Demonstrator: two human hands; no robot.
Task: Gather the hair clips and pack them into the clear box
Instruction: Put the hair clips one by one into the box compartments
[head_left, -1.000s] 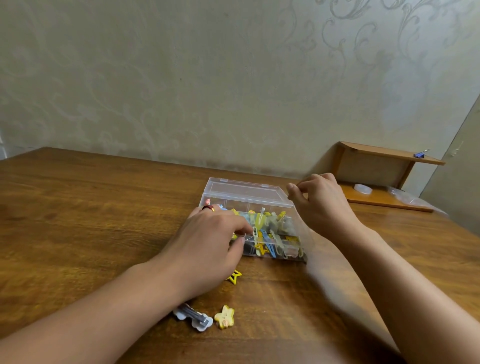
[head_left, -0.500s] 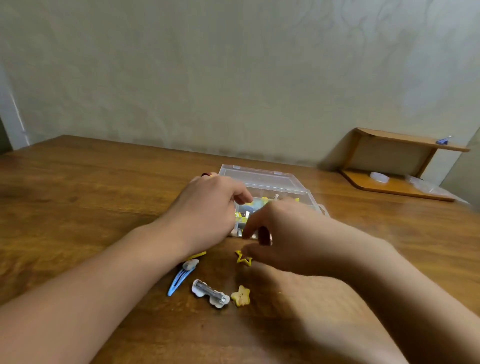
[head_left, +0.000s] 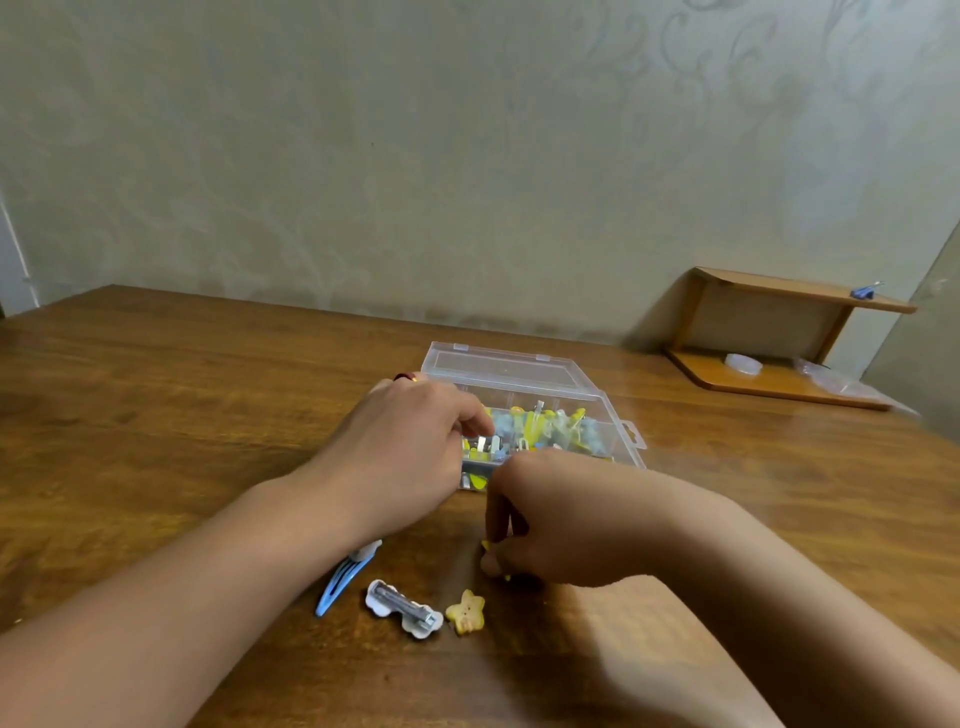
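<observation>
Head view: wooden worktop (head_left: 156, 405) against patterned wall. Left hand (head_left: 410, 452) grips open clear box (head_left: 519, 374) holding clips; right hand (head_left: 561, 525) apparently pinches yellow star clip (head_left: 487, 545); three clips (head_left: 405, 616) lie loose nearby.

Pale wall (head_left: 363, 156) w/ faint swirl pattern; brown wood worktop (head_left: 156, 415); small wood shelf (head_left: 779, 296) at far rt corner.

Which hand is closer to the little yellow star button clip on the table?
The right hand. Its fingertips are just above and right of the yellow star-shaped button clip, pinching another yellow clip. The left hand is farther back, at the clear plastic box.
</observation>
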